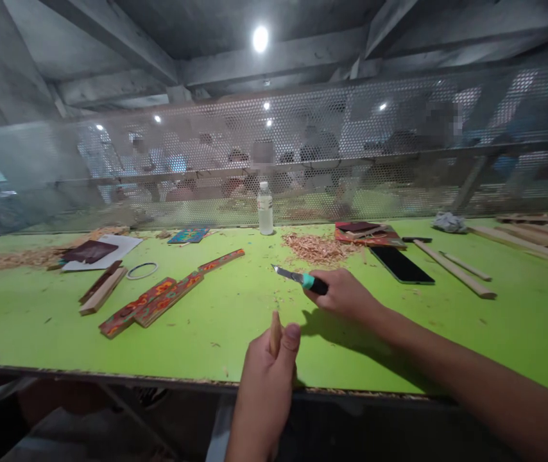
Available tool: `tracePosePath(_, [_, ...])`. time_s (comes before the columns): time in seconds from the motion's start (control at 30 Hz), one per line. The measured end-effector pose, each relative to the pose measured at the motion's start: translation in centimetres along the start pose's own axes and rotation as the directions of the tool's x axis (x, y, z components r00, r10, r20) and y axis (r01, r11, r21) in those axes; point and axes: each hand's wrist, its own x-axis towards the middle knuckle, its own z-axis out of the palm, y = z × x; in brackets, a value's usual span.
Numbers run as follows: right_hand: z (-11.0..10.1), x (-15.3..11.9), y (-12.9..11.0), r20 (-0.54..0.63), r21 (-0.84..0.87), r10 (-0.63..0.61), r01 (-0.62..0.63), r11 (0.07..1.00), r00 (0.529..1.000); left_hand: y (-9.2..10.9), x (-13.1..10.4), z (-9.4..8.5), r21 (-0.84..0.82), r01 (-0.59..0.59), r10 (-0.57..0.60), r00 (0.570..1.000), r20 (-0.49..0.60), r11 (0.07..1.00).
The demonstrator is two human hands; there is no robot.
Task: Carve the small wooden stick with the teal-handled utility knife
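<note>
My right hand (341, 294) grips a carving knife (316, 283) by its black and turquoise handle. The bare blade points left over the green table (235, 346). In my left hand (270, 369) a wooden stick (275, 333) stands upright, its narrowed top poking out above my thumb and the rest hidden in my fist. Knife and stick are apart. Beyond the blade lies a heap of wood shavings (315, 249). Left of my hands rest painted wooden strips (158, 298) in red, orange and green.
A water bottle (265, 208) stands before a perforated metal screen (206, 160). At right are a phone (402, 264), a wooden rod (457, 269), crumpled paper (450, 222) and wood strips (534, 244). At left are a white ring (142, 271), wood blocks (103, 292) and brown sandpaper-like sheets (90, 251).
</note>
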Motion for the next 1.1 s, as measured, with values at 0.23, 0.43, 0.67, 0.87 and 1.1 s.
tracePosePath(0.23, [-0.2,-0.8,-1.3,0.153,0.065,-0.222,0.215,0.975,0.963,-0.1,0.1,0.0,0.097,-0.018,0.025,0.997,-0.08,0.995])
tracePosePath(0.43, [-0.4,-1.1,-1.6,0.205,0.012,-0.269,0.272,0.962,0.941,0.5,-0.1,0.9,0.226,-0.056,0.089,0.986,-0.141,0.973])
tracePosePath(0.67, [0.1,-1.4,-2.3,0.172,-0.113,-0.115,0.136,0.984,0.978,1.1,-0.2,1.2,0.434,0.03,0.071,0.974,-0.214,0.9])
tracePosePath(0.87, [-1.2,0.2,0.7,0.021,-0.163,0.172,-0.166,0.973,0.985,1.2,-0.5,1.3,0.355,-0.008,0.089,0.973,-0.211,0.935])
tracePosePath(1.1, [-0.4,0.9,1.7,0.136,0.057,0.117,-0.125,0.99,0.984,1.0,-0.2,0.8,0.306,-0.069,0.117,0.983,-0.139,0.95])
